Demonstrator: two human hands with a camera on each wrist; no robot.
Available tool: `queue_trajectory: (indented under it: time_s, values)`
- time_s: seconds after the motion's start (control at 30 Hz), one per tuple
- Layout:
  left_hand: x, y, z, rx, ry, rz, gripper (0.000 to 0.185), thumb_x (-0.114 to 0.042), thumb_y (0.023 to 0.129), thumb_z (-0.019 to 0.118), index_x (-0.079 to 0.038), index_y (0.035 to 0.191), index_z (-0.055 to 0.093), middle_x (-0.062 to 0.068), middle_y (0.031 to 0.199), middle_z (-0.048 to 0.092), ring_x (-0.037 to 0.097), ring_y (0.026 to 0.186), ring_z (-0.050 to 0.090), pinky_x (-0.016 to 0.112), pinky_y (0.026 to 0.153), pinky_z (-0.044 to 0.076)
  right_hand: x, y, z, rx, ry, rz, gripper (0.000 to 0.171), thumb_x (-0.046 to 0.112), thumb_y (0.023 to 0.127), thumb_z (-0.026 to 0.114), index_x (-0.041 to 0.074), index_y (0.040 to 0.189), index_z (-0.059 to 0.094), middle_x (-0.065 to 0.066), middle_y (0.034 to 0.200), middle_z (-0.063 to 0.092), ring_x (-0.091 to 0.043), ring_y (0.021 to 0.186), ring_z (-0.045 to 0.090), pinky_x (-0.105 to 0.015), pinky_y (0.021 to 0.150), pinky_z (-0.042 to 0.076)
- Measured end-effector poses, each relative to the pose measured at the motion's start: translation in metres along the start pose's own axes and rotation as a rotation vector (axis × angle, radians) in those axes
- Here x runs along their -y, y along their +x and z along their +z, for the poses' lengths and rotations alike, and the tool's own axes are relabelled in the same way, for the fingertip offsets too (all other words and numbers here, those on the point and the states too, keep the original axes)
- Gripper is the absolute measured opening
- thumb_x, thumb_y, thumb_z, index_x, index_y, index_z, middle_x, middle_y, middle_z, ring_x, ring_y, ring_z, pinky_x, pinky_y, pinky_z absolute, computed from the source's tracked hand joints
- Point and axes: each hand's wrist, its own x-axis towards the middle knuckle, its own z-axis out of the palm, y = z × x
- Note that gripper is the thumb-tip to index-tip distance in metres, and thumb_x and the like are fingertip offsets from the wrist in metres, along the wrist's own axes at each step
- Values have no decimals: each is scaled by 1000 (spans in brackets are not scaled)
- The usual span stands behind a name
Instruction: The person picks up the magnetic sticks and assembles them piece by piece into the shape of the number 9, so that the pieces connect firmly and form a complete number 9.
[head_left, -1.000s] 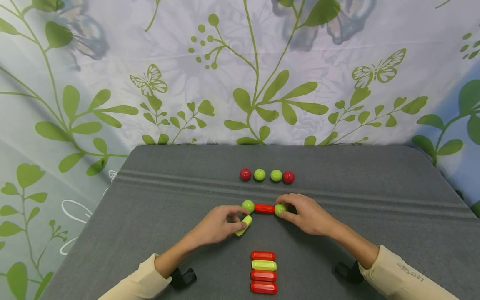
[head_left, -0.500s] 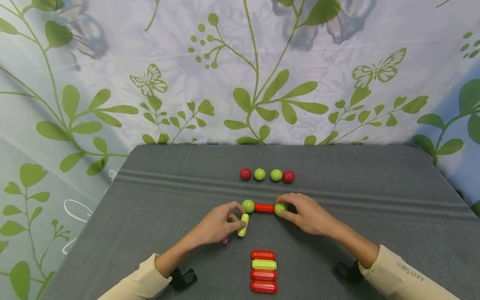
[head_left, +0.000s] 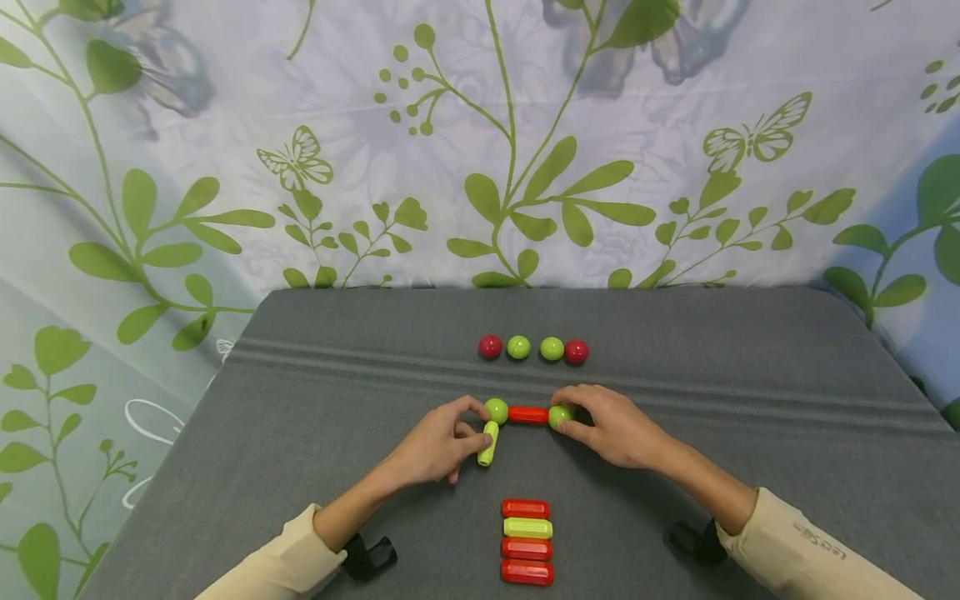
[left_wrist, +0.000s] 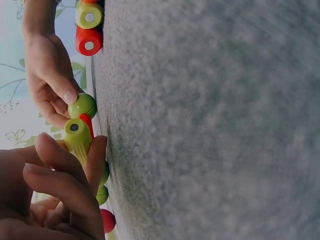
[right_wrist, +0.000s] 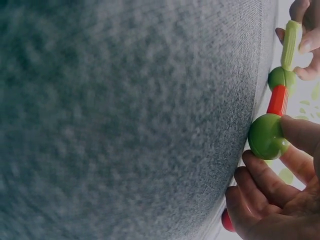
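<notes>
On the grey table (head_left: 315,400) lies a short chain: a green ball (head_left: 496,410), a red rod (head_left: 528,414) and a second green ball (head_left: 559,417). My left hand (head_left: 438,446) pinches a green rod (head_left: 489,442), whose far end meets the left green ball; the left wrist view shows the green rod (left_wrist: 76,136) between thumb and fingers. My right hand (head_left: 611,427) pinches the right green ball (right_wrist: 267,136), with the red rod (right_wrist: 278,99) running away from it.
Four balls (head_left: 534,348) sit in a row farther back, red at both ends and green between. Near me lies a stack of rods (head_left: 527,541): red, green, red, red. A leaf-patterned cloth (head_left: 480,142) hangs behind the table.
My left hand swung the green rod from a slant to nearly straight toward me and brought its end up against the left green ball. The right hand stayed put.
</notes>
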Motion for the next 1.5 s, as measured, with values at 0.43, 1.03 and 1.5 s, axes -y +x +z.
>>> queue_trajectory:
  time_s: [0.43, 1.03, 1.5]
  values:
    - [1, 2, 3, -21, -4, -22, 26, -27, 90, 59, -14, 110, 48, 0, 73, 66, 15, 36, 47, 26, 35, 36, -2, 0, 2, -25, -11, -22, 22, 23, 87, 64, 17, 108, 61, 9, 97, 57, -13, 88, 52, -39, 79, 42]
    - [-1, 1, 4, -31, 36, -40, 29, -32, 90, 59, -13, 109, 48, 4, 65, 63, 13, 36, 44, 25, 34, 33, -2, -1, 2, -12, 2, -4, 24, 24, 86, 65, 16, 109, 61, 9, 100, 57, -13, 91, 52, -40, 81, 41]
    - [0, 3, 3, -34, 56, -46, 25, -32, 90, 59, -12, 102, 52, 3, 66, 63, 12, 38, 45, 27, 38, 37, -2, -1, 1, 1, -6, 6, 29, 26, 88, 63, 13, 113, 60, 6, 108, 58, -15, 102, 52, -42, 87, 40]
